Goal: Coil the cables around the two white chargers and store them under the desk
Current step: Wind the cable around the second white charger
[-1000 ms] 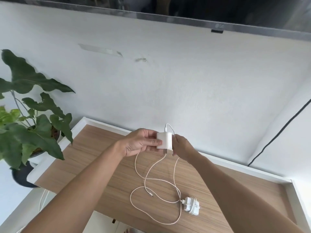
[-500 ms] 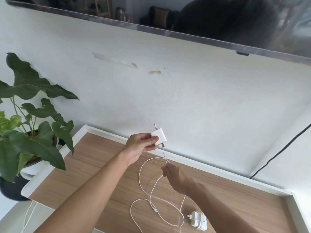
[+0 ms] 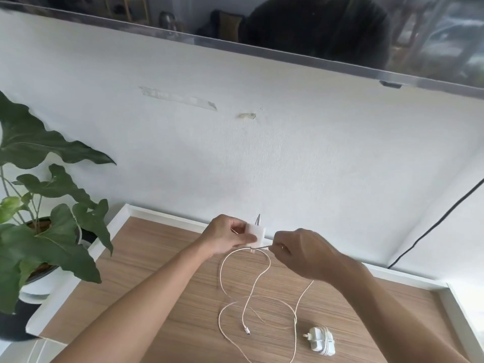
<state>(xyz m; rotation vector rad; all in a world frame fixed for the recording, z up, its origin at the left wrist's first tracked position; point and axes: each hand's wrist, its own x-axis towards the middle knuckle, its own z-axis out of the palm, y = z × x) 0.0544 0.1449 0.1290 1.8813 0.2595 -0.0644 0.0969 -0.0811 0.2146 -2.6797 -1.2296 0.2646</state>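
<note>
My left hand (image 3: 227, 237) holds a white square charger (image 3: 255, 233) up over the back of the wooden desk (image 3: 162, 260). My right hand (image 3: 301, 254) pinches its white cable (image 3: 262, 273) just right of the charger and level with its lower edge. The rest of that cable hangs in loose loops down onto the desk, with its free plug (image 3: 247, 331) lying on the wood. A second white charger (image 3: 321, 340), its cable coiled around it, lies on the desk at the front right.
A potted green plant (image 3: 49, 231) stands left of the desk. A white wall rises behind the desk, with a TV (image 3: 314, 35) mounted above. A black cable (image 3: 432, 226) runs down the wall at the right. A white raised rim edges the desk.
My right hand has risen from below the charger to its right side, pulling the cable sideways. The camera has tilted slightly upward.
</note>
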